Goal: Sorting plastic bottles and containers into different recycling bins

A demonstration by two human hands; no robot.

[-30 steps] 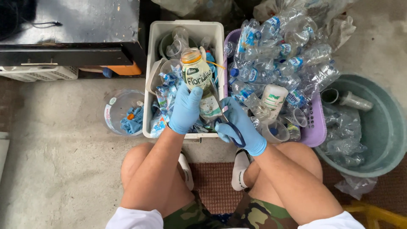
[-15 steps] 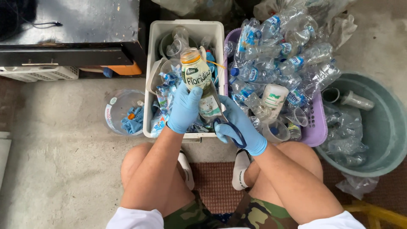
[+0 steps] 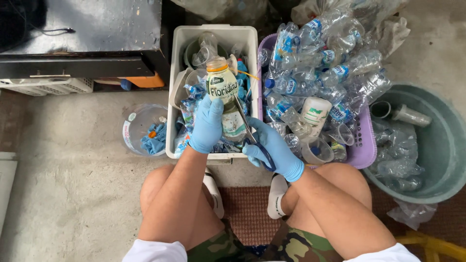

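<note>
Head view: left hand (image 3: 207, 125) clamped round juice bottle (image 3: 224, 97); right hand (image 3: 273, 148) closed on scissors (image 3: 252, 136).

Gray concrete floor (image 3: 73, 194), black cabinet (image 3: 82, 39)

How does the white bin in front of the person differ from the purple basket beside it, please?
The white bin has solid walls and holds blue label scraps and clear cups; the purple basket has slotted walls and is heaped with crushed clear bottles rising above its rim. Both stand on the floor, side by side.

Gloved hands (image 3: 206, 123) with bottle (image 3: 224, 97) and scissors (image 3: 252, 136)
</note>
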